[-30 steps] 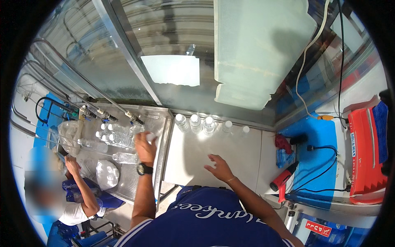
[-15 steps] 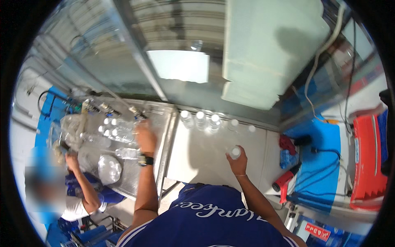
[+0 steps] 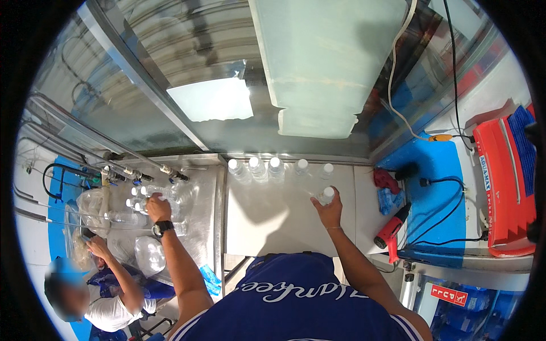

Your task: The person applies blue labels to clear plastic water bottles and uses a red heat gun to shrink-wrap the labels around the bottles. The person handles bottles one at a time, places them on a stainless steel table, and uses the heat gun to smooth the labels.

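At the far left a co-worker sits beside the metal tray, near a clear bag. In the tray, a cluster of lying bottles points its white caps to the left, the long axes running roughly side to side, across the line of the left forearm. The left hand is the nearer one by far: it reaches in from the near side over the cluster, with the caps just left of its fingertips and the bodies stretching right, partly under the hand. Its fingers are bent and partly gathered; whether they grip a bottle, I cannot tell.

Right of the tray, five bottles stand in a row along the back of the white counter, caps up. The right hand is well apart from the lying ones. Its thumb, on the left, and fingers, on the right, close around the held bottle, cap up and body seemingly upright. That bottle is just on the near side of the row's right end. Farther right lies a red heat gun.
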Demonstrator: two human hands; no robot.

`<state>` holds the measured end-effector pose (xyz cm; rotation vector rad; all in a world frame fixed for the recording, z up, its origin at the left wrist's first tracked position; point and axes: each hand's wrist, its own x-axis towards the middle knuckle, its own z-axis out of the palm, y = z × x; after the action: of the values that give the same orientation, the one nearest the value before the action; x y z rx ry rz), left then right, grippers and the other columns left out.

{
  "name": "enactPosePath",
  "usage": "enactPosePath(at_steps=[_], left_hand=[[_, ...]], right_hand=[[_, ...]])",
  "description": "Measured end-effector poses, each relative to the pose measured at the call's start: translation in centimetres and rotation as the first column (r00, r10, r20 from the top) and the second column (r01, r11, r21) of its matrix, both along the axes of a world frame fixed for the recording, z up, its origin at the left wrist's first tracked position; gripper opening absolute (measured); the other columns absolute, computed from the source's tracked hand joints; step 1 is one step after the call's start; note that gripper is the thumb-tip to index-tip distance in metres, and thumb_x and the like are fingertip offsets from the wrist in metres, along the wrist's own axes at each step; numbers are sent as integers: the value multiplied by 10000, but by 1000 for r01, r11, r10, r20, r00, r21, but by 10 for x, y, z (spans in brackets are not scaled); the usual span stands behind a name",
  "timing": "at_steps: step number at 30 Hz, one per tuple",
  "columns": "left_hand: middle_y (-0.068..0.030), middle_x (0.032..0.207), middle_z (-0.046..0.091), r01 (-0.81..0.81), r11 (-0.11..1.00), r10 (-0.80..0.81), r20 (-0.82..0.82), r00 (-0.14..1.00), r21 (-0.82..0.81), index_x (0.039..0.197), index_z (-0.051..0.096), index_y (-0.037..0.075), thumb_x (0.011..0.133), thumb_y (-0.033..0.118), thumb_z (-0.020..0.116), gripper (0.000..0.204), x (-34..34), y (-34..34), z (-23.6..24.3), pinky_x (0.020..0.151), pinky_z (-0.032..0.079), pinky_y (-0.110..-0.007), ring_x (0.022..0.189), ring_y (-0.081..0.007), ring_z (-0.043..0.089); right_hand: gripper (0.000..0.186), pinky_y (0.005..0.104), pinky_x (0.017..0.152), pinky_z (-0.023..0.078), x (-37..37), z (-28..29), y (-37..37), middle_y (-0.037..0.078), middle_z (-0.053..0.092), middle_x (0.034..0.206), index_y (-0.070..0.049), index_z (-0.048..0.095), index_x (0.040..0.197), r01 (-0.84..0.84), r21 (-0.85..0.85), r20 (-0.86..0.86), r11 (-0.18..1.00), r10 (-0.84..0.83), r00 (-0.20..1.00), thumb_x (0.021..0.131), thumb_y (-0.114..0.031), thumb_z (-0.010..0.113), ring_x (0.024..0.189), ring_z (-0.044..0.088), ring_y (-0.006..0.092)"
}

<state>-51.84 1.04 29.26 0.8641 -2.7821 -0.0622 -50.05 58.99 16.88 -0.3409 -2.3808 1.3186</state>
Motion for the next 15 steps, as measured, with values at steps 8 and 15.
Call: enactPosePath(at_steps=[8,15], left_hand=[[-209,1083,669,489,830,-437,-230,869,270,1021,735,61,715,-44,800,330,30,177,26,892,528,-483,1023,-404,656],[-191,1102,691,646,395,-713,-224,664,653,1085,759,56,731,55,835,361,35,320,17,944,532,-442,1067,-376,662]], right_hand=[[939,420,1040,519,48,4,-34,262,528,1408,32,473,1446,-92,-671,580,736,598,554,733,-334,962,1227,600,354],[662,432,997,542,20,45,-98,187,654,1277,10,612,1270,-552,-114,89,826,562,822,753,-254,930,1152,651,358]])
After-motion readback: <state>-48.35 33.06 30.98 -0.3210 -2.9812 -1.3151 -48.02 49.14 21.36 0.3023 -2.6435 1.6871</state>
